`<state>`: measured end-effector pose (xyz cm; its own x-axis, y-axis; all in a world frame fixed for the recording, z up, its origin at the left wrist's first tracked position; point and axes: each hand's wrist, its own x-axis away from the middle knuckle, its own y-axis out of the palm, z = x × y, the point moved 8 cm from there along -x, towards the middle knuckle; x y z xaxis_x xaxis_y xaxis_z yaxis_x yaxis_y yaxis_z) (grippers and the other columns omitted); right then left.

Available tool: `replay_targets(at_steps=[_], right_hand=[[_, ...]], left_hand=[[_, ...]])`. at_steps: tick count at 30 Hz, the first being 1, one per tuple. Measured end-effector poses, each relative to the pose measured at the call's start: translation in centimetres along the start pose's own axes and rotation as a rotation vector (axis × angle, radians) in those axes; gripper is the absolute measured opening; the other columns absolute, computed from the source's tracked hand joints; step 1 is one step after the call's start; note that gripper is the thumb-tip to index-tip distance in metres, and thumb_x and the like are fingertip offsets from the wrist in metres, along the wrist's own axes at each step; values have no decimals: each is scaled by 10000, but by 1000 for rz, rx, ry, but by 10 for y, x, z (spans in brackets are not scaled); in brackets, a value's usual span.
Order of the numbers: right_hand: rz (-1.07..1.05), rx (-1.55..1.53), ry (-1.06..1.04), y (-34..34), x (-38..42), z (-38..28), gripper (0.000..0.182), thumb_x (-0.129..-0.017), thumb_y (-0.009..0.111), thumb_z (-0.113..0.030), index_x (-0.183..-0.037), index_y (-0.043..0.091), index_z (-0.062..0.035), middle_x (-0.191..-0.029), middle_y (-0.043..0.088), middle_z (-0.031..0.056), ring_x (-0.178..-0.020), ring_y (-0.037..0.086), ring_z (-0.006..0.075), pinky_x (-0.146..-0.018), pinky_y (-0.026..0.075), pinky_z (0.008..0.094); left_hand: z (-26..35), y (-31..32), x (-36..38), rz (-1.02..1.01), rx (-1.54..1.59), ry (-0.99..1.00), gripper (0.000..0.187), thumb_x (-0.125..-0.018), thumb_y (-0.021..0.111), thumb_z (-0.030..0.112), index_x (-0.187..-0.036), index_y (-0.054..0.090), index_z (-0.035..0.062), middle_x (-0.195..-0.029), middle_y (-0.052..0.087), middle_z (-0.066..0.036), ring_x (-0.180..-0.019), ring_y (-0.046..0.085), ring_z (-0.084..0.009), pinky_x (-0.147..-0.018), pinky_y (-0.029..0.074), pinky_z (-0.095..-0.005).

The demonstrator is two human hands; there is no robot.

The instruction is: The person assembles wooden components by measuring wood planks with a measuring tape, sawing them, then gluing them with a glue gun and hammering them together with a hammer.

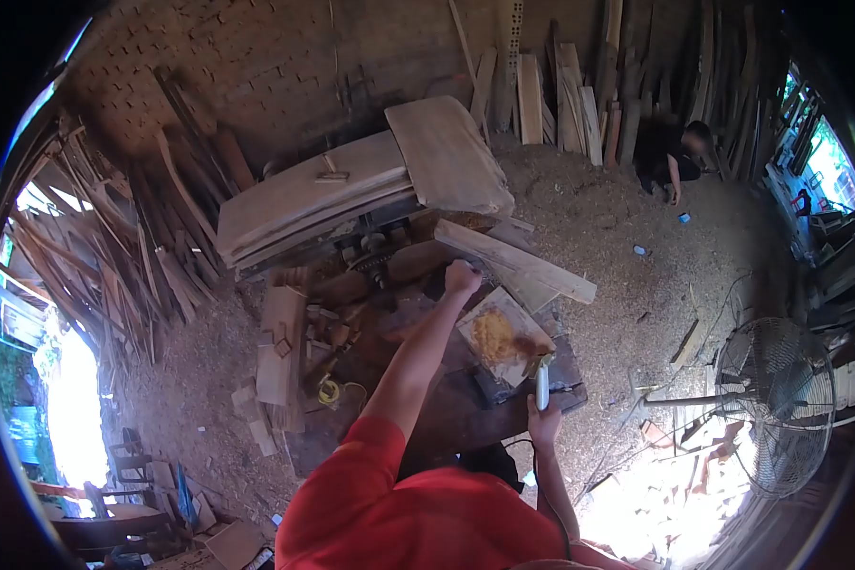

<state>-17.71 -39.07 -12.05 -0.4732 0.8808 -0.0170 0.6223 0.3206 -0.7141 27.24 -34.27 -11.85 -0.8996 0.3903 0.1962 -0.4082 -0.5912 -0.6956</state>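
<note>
My left hand (463,277) is stretched out to the far side of the workbench (427,404), its fingers closed beside a dark object; what it grips is hidden. Nearer to me on the right, my right hand (544,423) is wrapped round a pale, corded power tool (542,388). The tool's head is at the right corner of a light wooden board (484,318) with a heap of yellowish sawdust (493,337) on it. A long plank (518,261) lies just beyond the board.
Large slabs (318,195) are stacked ahead. Wood blocks (280,347) and a yellow tape-like item (329,390) lie left. A standing fan (774,404) is at right. Another person (670,157) crouches at the far right. Planks (530,100) lean on the back wall.
</note>
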Motion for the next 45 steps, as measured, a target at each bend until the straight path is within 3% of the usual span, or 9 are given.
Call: replay_targets(at_steps=[6,16,20,23,29,30,35,38,45], right_hand=[[-64,-82,73,9,-3,15,362,-931,792,-322,-818,675,1,-609,663,128,-562,686,239,-545,501,424],[-65,-142,65,23,-4,38,365,-940,790,-266,-796,628,27,-614,638,102,-530,616,170,-493,463,384],[-87,-176,64,21,-6,33,362,-942,790,-271,-777,630,9,-582,605,78,-509,596,175,-490,455,386],[-159,-183,134,20,-6,31,441,-916,790,-361,-840,648,49,-669,645,197,-608,645,344,-602,481,497],[-145,-252,20,24,-19,22,360,-934,769,-313,-856,651,18,-630,641,112,-556,632,229,-544,496,418],[-147,-247,23,20,-13,23,348,-936,766,-307,-859,651,12,-624,638,100,-546,626,212,-532,497,402],[-192,-225,-4,38,-25,63,433,-941,782,-354,-935,669,63,-780,680,89,-689,583,169,-639,510,428],[-146,-172,27,42,-31,76,491,-933,786,-416,-919,672,61,-693,661,99,-614,603,208,-596,496,446],[-205,-324,105,25,-20,31,382,-935,795,-347,-805,629,-27,-610,599,48,-505,565,132,-455,429,340]], left_hand=[[9,10,10,-17,-76,-147,422,-753,887,349,-974,801,0,-1063,772,-231,-1040,754,-366,-935,611,-435],[17,16,15,-35,-91,-111,485,-757,885,387,-1041,785,6,-1126,756,-243,-1098,734,-378,-969,598,-457],[23,15,15,-58,-97,-32,460,-784,846,393,-1057,788,27,-1111,759,-237,-1050,747,-379,-939,604,-462],[33,-15,33,18,89,70,383,-775,819,348,-992,799,33,-1013,778,-215,-942,763,-384,-881,616,-451],[-28,-76,118,199,449,213,214,-764,827,216,-894,804,48,-878,798,-117,-834,786,-234,-791,610,-336],[-44,-89,137,255,401,260,200,-770,834,169,-926,803,47,-874,795,-83,-828,769,-156,-761,603,-307],[-135,-144,249,437,551,136,232,-820,767,64,-1043,794,6,-923,789,-97,-837,734,-110,-743,577,-285],[-176,-170,317,411,541,-17,241,-855,740,53,-1087,802,31,-913,790,-88,-795,708,-96,-725,565,-292],[-246,-186,417,585,370,-83,205,-824,770,49,-1026,805,41,-896,777,-115,-757,734,-183,-727,577,-308]])
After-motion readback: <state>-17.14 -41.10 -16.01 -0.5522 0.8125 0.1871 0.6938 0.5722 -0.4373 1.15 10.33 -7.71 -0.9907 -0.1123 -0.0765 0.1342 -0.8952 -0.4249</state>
